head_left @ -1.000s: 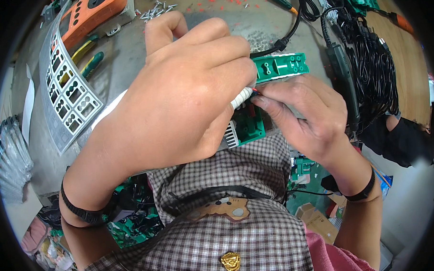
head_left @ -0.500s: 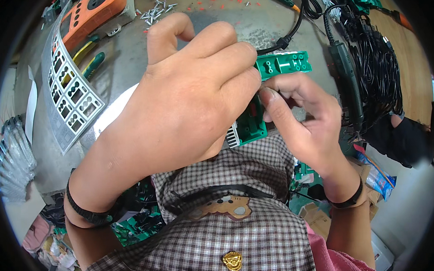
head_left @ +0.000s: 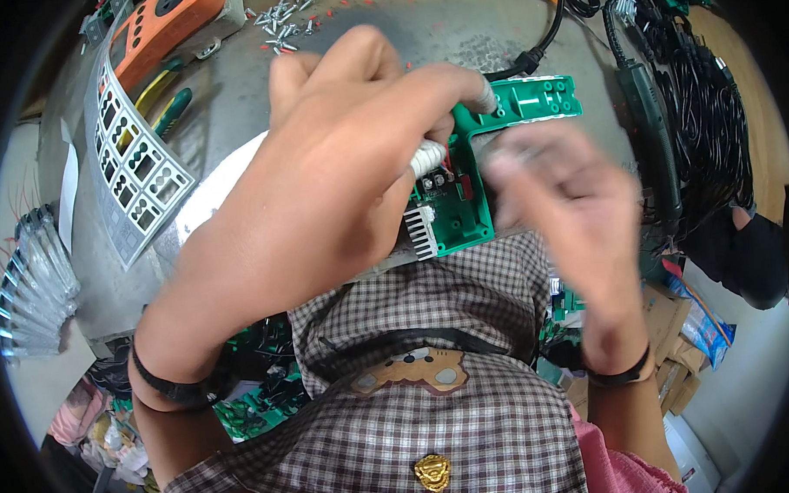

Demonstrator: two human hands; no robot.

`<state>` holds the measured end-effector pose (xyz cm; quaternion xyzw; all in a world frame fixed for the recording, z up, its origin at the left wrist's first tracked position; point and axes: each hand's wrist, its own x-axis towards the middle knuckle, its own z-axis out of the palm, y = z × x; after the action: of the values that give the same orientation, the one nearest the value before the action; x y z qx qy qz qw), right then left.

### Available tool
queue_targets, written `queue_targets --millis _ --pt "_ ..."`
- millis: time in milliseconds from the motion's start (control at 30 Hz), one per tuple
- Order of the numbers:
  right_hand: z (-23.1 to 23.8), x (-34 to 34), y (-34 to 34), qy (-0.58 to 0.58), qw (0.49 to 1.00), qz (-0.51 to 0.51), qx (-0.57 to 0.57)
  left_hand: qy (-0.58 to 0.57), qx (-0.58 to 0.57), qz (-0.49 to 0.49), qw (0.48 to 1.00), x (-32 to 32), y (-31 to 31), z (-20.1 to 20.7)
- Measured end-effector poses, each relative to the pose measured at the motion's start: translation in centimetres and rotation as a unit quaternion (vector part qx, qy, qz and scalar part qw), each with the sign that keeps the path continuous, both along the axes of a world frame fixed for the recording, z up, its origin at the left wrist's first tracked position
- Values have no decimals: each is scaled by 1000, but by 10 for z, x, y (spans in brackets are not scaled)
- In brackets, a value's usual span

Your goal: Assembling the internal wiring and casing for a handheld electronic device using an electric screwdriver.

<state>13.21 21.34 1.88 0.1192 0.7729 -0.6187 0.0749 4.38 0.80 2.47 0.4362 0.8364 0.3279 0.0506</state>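
Note:
A green plastic housing (head_left: 477, 235) lies at the table's near edge, and its narrow arm (head_left: 537, 98) reaches off to the right. Inside sit a small circuit board, a red part (head_left: 466, 187) and a pale finned piece (head_left: 420, 232). My left hand (head_left: 339, 161) is closed over the housing's left side, its index fingertip pressing near the root of the arm. Under that hand a white ribbed bundle (head_left: 427, 158) shows beside thin coloured wires. Just right of the housing is my right hand (head_left: 571, 188), apart from it, its fingers smeared by motion.
Loose screws (head_left: 287, 20) lie at the back, near an orange device (head_left: 165, 33). Green-and-yellow pliers (head_left: 172, 111) and a sheet of labels (head_left: 140, 181) are on the left. On the right stand a black handheld tool (head_left: 647, 142) and coiled black cables (head_left: 712, 131).
My right hand has drawn back rightward from the housing. My left index finger has stretched out onto the arm's root, and more of the housing's inside shows.

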Motion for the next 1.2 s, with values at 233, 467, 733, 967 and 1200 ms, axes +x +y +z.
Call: queue_targets --millis 233,467,733,967,1200 --pt "-21 18 180 84 857 -118 495 77 -122 -48 988 -12 23 21" --pt "-28 24 201 14 931 -145 333 15 -90 -110 990 -26 18 9" --pt "46 -9 104 189 905 75 -373 -6 -81 -117 990 -28 20 -5" --pt "67 -27 32 315 893 91 -308 -26 -60 -158 985 -41 23 -12" --pt "58 -29 -6 359 909 88 -196 -84 -51 -200 975 -57 15 -3"
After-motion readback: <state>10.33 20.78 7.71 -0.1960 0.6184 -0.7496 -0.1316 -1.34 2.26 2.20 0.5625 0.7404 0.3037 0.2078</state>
